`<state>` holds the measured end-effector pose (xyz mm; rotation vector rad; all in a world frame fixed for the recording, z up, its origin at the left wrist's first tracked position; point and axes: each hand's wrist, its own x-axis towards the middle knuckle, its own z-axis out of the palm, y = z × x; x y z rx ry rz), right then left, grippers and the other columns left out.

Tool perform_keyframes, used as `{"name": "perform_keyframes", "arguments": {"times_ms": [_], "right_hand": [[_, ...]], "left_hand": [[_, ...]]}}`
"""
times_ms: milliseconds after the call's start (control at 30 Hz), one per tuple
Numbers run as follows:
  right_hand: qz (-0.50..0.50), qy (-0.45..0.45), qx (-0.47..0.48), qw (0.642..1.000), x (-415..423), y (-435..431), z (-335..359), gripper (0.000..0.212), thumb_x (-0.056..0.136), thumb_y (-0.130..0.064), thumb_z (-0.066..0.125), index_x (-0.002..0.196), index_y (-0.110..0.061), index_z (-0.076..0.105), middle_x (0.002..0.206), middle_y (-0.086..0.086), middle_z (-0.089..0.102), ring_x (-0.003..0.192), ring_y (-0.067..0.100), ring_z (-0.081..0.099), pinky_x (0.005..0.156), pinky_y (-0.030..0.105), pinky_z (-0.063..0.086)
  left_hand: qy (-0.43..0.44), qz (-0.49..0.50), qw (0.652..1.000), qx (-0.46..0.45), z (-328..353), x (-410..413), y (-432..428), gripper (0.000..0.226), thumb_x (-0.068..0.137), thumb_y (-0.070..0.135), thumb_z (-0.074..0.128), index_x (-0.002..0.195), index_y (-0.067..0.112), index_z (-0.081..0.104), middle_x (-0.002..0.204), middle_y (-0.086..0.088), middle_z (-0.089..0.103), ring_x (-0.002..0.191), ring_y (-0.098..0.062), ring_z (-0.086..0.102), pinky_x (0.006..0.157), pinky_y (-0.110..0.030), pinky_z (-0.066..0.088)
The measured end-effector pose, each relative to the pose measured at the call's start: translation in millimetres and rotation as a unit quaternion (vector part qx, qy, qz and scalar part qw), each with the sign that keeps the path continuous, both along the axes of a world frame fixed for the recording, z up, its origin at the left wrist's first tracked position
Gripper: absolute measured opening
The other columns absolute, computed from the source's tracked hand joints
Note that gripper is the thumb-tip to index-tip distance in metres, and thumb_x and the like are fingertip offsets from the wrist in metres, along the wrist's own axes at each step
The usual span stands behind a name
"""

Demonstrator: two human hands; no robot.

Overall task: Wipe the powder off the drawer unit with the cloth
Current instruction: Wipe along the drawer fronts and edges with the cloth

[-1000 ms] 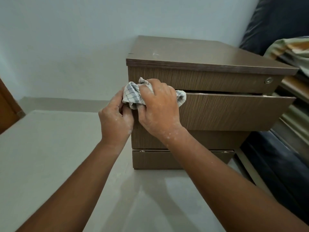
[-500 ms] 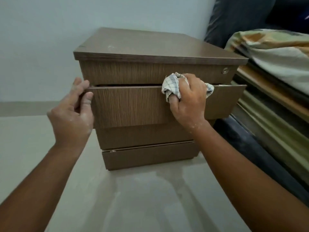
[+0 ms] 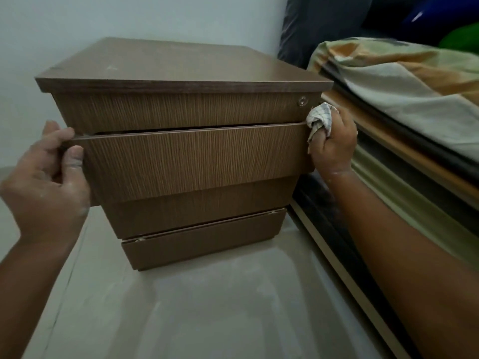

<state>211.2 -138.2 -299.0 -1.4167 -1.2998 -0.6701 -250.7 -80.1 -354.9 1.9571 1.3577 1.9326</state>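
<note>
A brown wooden drawer unit (image 3: pixel 181 73) stands on the pale floor in front of me. Its second drawer (image 3: pixel 197 156) is pulled out a little. My right hand (image 3: pixel 334 146) is closed around a bunched white checked cloth (image 3: pixel 320 117) and presses it against the right end of that drawer's top edge, just below the round lock (image 3: pixel 301 101). My left hand (image 3: pixel 49 177) grips the drawer's left end, thumb on the front face and fingers behind it. White powder dusts both hands and my right wrist. A faint pale smudge (image 3: pixel 111 67) shows on the unit's top.
A bed (image 3: pixel 404 156) with a wooden frame and a green-and-orange sheet runs close along the right side of the unit. A dark cushion (image 3: pixel 311 27) leans against the wall behind. The pale wall stands behind the unit, with pale floor (image 3: pixel 207 307) in front.
My right hand has slid the cloth rightward along the drawer's top edge, from the left end to the right corner. My left hand let go of the cloth and took hold of the drawer's left end.
</note>
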Motion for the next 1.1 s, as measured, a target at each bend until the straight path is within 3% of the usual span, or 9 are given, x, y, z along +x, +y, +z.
{"name": "perform_keyframes", "arguments": {"times_ms": [233, 300, 400, 500, 567, 667, 867, 1000, 1100], "right_hand": [[-0.019, 0.313, 0.015, 0.95, 2.1, -13.8, -16.2, 0.036, 0.099, -0.028, 0.039, 0.115, -0.005, 0.061, 0.112, 0.014, 0.062, 0.089, 0.014, 0.061, 0.08, 0.026, 0.056], [0.015, 0.339, 0.085, 0.937, -10.0, -14.5, -15.0, 0.039, 0.099, -0.024, 0.041, 0.131, -0.006, 0.055, 0.123, 0.013, 0.06, 0.099, 0.01, 0.062, 0.084, 0.018, 0.054], [0.048, 0.273, 0.162, 0.947, -35.7, -5.3, -8.3, 0.039, 0.098, -0.019, 0.042, 0.137, -0.027, 0.043, 0.129, 0.01, 0.054, 0.117, 0.015, 0.059, 0.099, 0.038, 0.053], [0.073, 0.175, 0.204, 0.961, -76.4, 1.7, -4.7, 0.047, 0.099, -0.003, 0.043, 0.138, -0.026, 0.03, 0.134, -0.002, 0.038, 0.131, -0.01, 0.04, 0.114, 0.027, 0.038], [0.092, 0.123, 0.206, 0.966, -108.3, 6.6, -6.6, 0.049, 0.098, 0.003, 0.043, 0.14, -0.017, 0.029, 0.137, -0.005, 0.03, 0.134, -0.021, 0.028, 0.116, 0.018, 0.028], [0.182, 0.103, 0.174, 0.962, -159.9, 18.3, -12.3, 0.05, 0.093, 0.008, 0.044, 0.14, -0.006, 0.044, 0.138, 0.013, 0.037, 0.133, 0.0, 0.04, 0.116, 0.026, 0.034], [0.285, 0.018, 0.08, 0.955, -269.7, 38.7, -19.3, 0.049, 0.09, -0.004, 0.05, 0.137, 0.007, 0.052, 0.134, 0.035, 0.044, 0.123, 0.041, 0.05, 0.101, 0.052, 0.047], [0.227, -0.149, 0.013, 0.962, -308.5, 43.1, -50.8, 0.052, 0.094, -0.01, 0.061, 0.145, -0.007, 0.051, 0.154, 0.026, 0.04, 0.145, 0.045, 0.031, 0.124, 0.056, 0.02], [0.175, -0.238, -0.026, 0.955, -304.3, 45.0, -78.8, 0.055, 0.098, -0.016, 0.061, 0.151, -0.022, 0.045, 0.161, 0.015, 0.035, 0.152, 0.036, 0.024, 0.126, 0.048, 0.005]], "left_hand": [[0.013, 0.063, 0.995, -0.07, -10.5, -14.6, 11.4, 0.055, 0.1, 0.062, 0.041, 0.15, 0.042, 0.036, 0.155, 0.007, 0.044, 0.145, -0.007, 0.039, 0.118, -0.043, 0.038], [0.033, 0.078, 0.996, -0.043, -1.0, -8.7, -6.8, 0.053, 0.104, 0.046, 0.045, 0.155, 0.035, 0.032, 0.156, 0.005, 0.044, 0.143, -0.006, 0.042, 0.118, -0.037, 0.039], [0.05, 0.103, 0.993, 0.022, 16.0, 5.6, -23.4, 0.053, 0.102, 0.024, 0.052, 0.152, 0.013, 0.039, 0.121, -0.009, 0.067, 0.104, 0.011, 0.06, 0.099, -0.012, 0.044], [0.069, 0.12, 0.99, 0.015, 19.8, 11.7, -19.7, 0.054, 0.098, 0.013, 0.058, 0.148, 0.0, 0.042, 0.087, -0.004, 0.055, 0.065, 0.005, 0.047, 0.072, -0.003, 0.034], [0.076, 0.106, 0.991, 0.012, 24.5, 13.2, -19.5, 0.054, 0.098, 0.011, 0.059, 0.148, -0.002, 0.043, 0.097, -0.009, 0.066, 0.076, -0.008, 0.056, 0.077, 0.0, 0.036], [0.1, 0.07, 0.993, 0.008, 28.0, 9.9, -15.7, 0.055, 0.099, 0.011, 0.057, 0.15, 0.001, 0.039, 0.135, -0.022, 0.062, 0.111, -0.021, 0.067, 0.1, -0.013, 0.046], [0.129, 0.021, 0.991, 0.011, 21.2, 5.7, -11.5, 0.059, 0.099, -0.001, 0.048, 0.154, -0.001, 0.027, 0.127, -0.033, 0.061, 0.111, -0.041, 0.065, 0.097, -0.029, 0.049], [0.16, -0.001, 0.987, 0.001, 9.7, -4.6, -8.8, 0.066, 0.097, 0.0, 0.046, 0.158, 0.008, 0.021, 0.1, -0.003, 0.063, 0.081, -0.027, 0.066, 0.085, -0.034, 0.054], [0.17, -0.018, 0.985, 0.015, -1.0, -13.1, -5.7, 0.069, 0.098, -0.001, 0.048, 0.158, 0.016, 0.018, 0.116, 0.021, 0.054, 0.087, 0.01, 0.058, 0.092, -0.012, 0.047]]}}
